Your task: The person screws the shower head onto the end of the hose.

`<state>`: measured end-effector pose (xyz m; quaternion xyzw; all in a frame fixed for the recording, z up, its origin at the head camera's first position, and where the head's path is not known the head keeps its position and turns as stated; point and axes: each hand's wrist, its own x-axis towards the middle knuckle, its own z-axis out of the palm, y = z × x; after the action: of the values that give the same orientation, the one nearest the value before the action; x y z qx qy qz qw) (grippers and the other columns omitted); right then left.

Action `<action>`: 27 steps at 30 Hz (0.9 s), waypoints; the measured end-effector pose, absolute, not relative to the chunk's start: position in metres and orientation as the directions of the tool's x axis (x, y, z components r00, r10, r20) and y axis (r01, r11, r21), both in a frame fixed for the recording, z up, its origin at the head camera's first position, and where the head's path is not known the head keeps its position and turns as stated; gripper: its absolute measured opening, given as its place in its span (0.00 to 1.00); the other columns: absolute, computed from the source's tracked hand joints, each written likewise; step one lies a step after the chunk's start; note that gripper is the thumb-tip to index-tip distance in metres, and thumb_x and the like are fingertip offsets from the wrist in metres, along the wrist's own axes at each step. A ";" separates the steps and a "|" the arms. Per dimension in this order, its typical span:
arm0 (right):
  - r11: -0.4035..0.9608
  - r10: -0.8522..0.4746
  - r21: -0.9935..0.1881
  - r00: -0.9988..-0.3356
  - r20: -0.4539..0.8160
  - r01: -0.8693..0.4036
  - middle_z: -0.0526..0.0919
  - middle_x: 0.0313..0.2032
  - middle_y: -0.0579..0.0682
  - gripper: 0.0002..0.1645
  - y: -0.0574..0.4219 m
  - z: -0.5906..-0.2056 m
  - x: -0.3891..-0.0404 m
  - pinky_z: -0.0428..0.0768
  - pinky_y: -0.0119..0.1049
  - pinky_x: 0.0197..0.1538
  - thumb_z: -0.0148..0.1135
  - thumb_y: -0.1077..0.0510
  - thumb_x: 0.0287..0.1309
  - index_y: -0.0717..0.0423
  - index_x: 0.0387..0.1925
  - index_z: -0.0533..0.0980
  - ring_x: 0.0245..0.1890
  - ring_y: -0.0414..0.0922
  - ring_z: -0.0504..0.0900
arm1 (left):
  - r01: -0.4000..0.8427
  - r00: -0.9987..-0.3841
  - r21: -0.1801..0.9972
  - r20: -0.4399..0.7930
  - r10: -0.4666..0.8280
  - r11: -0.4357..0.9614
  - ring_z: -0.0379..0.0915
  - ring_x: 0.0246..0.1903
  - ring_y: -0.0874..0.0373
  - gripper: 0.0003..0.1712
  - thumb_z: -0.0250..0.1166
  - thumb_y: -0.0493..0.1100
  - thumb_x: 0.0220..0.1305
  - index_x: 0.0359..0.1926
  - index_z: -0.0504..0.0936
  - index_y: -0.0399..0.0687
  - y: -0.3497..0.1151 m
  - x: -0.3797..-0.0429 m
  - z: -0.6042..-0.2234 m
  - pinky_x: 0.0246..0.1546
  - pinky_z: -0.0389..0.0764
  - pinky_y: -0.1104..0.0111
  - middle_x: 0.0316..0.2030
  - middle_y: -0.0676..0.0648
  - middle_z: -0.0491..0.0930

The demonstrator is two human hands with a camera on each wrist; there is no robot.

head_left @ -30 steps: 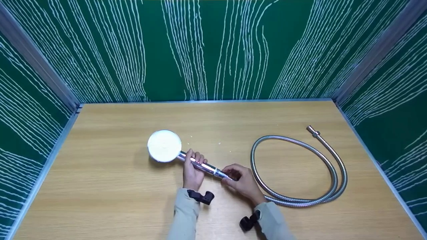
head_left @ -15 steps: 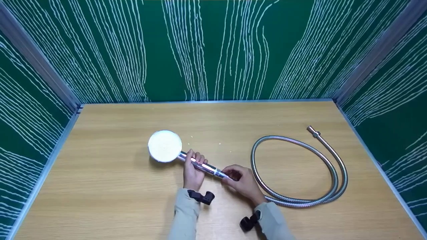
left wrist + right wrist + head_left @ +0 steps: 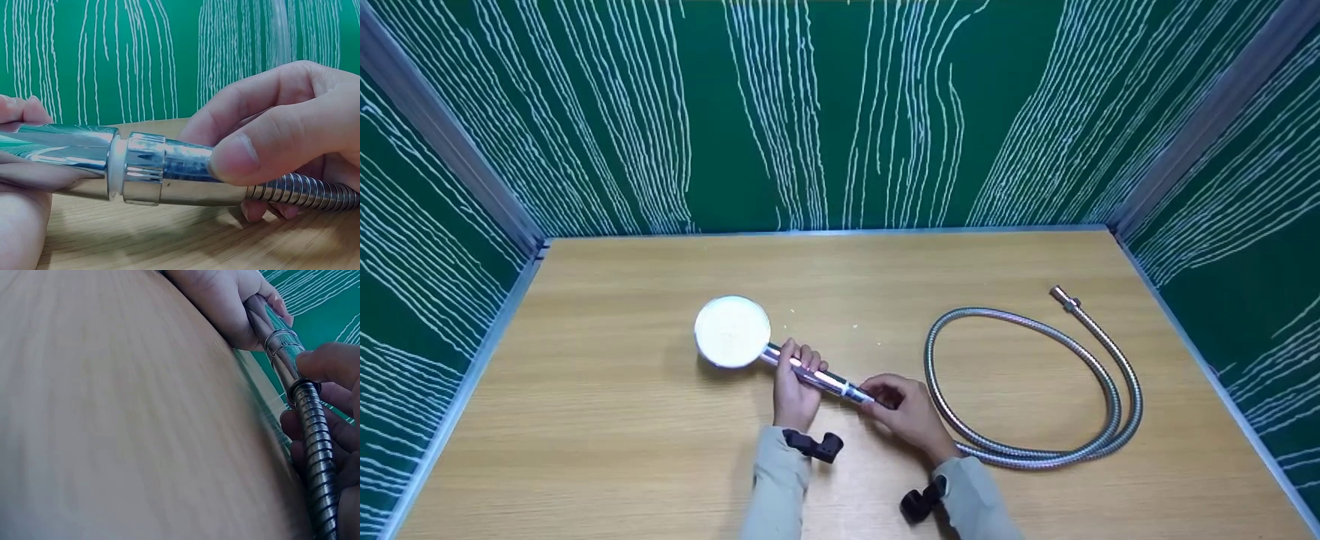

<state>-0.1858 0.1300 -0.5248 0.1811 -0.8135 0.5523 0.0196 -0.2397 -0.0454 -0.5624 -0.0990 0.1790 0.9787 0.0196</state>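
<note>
A shower head [image 3: 732, 331] with a round white face and a chrome handle lies left of centre in the head view. My left hand [image 3: 798, 388] grips its handle, fingers curled round it. At the handle's lower end, my right hand [image 3: 911, 414] pinches the tapered chrome connector [image 3: 188, 171] of a metal shower hose [image 3: 934, 375] between thumb and fingers. In the left wrist view the connector's ribbed collar [image 3: 144, 169] meets a white ring [image 3: 117, 167] at the handle's end. The coiled hose runs out beneath my right hand.
The hose loops over the right side of the wooden table [image 3: 585, 405], its free end fitting [image 3: 1063, 298] pointing to the back. A few small white specks lie behind the handle. Green panels [image 3: 840, 112] with white lines stand at the back and sides.
Both hands keep their holds on the handle and the connector. The whole head view has shifted very slightly downward; the hose and shower head show no clear movement on the table.
</note>
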 end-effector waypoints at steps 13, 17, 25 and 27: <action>0.327 -0.248 -0.904 -0.948 0.198 -0.275 0.81 0.29 0.59 0.19 0.133 -0.546 -0.194 0.71 0.27 0.29 0.73 0.71 0.39 0.66 0.37 0.76 0.25 0.39 0.74 | -0.067 -0.980 0.360 -0.201 -0.008 -0.930 0.55 0.17 0.62 0.20 0.40 0.46 0.75 0.23 0.60 0.50 -0.044 -0.238 -0.563 0.28 0.61 0.71 0.15 0.55 0.59; 0.328 -0.253 -0.908 -0.950 0.182 -0.261 0.81 0.28 0.54 0.18 0.136 -0.559 -0.198 0.71 0.26 0.29 0.74 0.68 0.41 0.60 0.36 0.77 0.25 0.36 0.73 | -0.065 -0.979 0.357 -0.204 -0.010 -0.932 0.55 0.18 0.62 0.19 0.40 0.45 0.75 0.23 0.59 0.50 -0.044 -0.238 -0.563 0.28 0.61 0.71 0.15 0.55 0.59; 0.319 -0.272 -0.917 -0.950 0.153 -0.239 0.80 0.28 0.54 0.15 0.133 -0.539 -0.191 0.71 0.25 0.29 0.71 0.69 0.43 0.61 0.36 0.78 0.24 0.35 0.72 | -0.067 -0.980 0.354 -0.201 -0.006 -0.933 0.55 0.19 0.62 0.19 0.41 0.45 0.75 0.24 0.59 0.49 -0.044 -0.239 -0.563 0.29 0.61 0.71 0.16 0.54 0.59; 0.331 -0.272 -0.916 -0.952 0.138 -0.227 0.80 0.28 0.56 0.15 0.132 -0.529 -0.188 0.70 0.25 0.30 0.70 0.71 0.43 0.64 0.36 0.77 0.25 0.36 0.72 | -0.069 -0.979 0.352 -0.203 -0.004 -0.933 0.55 0.18 0.62 0.19 0.41 0.45 0.75 0.24 0.59 0.49 -0.044 -0.239 -0.562 0.29 0.61 0.71 0.16 0.54 0.59</action>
<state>-0.1875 0.1315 -0.5287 0.1530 -0.8156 0.5576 -0.0202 -0.2388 -0.0441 -0.5619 -0.1005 0.1818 0.9780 0.0168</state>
